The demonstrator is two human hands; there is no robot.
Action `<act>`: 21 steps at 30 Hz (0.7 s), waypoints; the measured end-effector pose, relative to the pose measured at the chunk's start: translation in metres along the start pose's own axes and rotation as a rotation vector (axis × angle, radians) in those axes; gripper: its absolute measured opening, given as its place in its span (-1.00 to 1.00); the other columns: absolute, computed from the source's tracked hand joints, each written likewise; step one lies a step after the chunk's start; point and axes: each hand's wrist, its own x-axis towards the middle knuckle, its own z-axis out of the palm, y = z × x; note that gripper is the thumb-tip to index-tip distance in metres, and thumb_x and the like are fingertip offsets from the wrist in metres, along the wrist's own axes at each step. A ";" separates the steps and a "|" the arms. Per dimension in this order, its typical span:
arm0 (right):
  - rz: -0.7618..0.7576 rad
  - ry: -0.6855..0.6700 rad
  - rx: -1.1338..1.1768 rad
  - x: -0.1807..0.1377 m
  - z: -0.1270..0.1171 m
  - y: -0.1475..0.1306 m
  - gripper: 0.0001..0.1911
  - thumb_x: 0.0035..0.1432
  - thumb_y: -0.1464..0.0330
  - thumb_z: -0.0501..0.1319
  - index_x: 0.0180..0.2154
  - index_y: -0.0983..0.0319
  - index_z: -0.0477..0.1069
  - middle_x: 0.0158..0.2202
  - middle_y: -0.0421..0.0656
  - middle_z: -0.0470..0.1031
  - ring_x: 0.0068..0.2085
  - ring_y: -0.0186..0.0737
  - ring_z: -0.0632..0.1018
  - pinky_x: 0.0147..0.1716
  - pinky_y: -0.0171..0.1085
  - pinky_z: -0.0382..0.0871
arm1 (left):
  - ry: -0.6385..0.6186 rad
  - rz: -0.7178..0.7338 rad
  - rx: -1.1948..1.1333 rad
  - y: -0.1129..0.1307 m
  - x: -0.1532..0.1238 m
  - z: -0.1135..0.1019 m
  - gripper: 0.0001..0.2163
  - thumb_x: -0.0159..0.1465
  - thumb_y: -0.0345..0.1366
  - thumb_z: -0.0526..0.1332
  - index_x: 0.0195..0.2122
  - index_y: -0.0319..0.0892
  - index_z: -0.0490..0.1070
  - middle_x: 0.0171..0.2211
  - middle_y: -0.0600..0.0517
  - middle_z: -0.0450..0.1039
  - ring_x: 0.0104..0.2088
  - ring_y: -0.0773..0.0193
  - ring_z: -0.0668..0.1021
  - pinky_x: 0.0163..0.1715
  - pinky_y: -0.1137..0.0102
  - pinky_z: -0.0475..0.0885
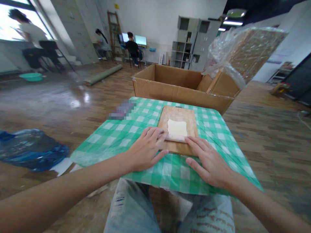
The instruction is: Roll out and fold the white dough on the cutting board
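Note:
A pale, flat piece of dough point(177, 130) lies on a wooden board point(178, 115), which rests on a small table with a green-and-white checked cloth point(136, 129). My left hand point(147, 149) lies flat, fingers stretched out, with its fingertips on the dough's near left edge. My right hand point(209, 163) also lies flat with fingers spread, its fingertips touching the dough's near right edge. Neither hand grips anything. My knees in light jeans point(136, 210) show under the table's near edge.
An open cardboard box point(179, 87) stands just behind the table, with a plastic-wrapped bundle point(245, 51) above its right side. A blue plastic bag point(31, 149) lies on the wooden floor at left. People sit and stand far back by desks, monitors and grey lockers point(191, 42).

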 end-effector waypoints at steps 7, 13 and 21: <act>0.087 0.022 -0.084 0.036 0.021 0.041 -0.32 0.55 0.11 -0.19 0.42 0.41 0.17 0.47 0.15 0.15 0.50 0.09 0.10 0.44 0.15 0.08 | -0.013 -0.039 -0.011 -0.019 0.034 0.025 -0.38 0.54 -0.01 -0.11 0.42 -0.40 0.15 0.43 -0.32 0.17 0.45 -0.08 0.20 0.42 0.02 0.08; 0.016 -0.021 -0.118 0.075 0.031 0.081 -0.33 0.55 0.15 -0.26 0.37 0.38 0.29 0.40 0.08 0.31 0.46 0.07 0.22 0.44 0.11 0.09 | -0.008 -0.111 0.018 -0.036 0.069 0.032 -0.39 0.55 -0.03 -0.21 0.34 -0.39 0.28 0.38 -0.32 0.27 0.42 -0.05 0.27 0.37 0.04 0.15; -0.012 -0.038 -0.109 0.098 0.031 0.093 -0.32 0.55 0.17 -0.26 0.35 0.42 0.31 0.37 0.09 0.36 0.46 0.09 0.23 0.45 0.17 0.04 | -0.041 -0.178 0.017 -0.039 0.087 0.037 -0.37 0.55 -0.03 -0.23 0.33 -0.43 0.29 0.37 -0.35 0.29 0.43 -0.08 0.26 0.40 0.01 0.10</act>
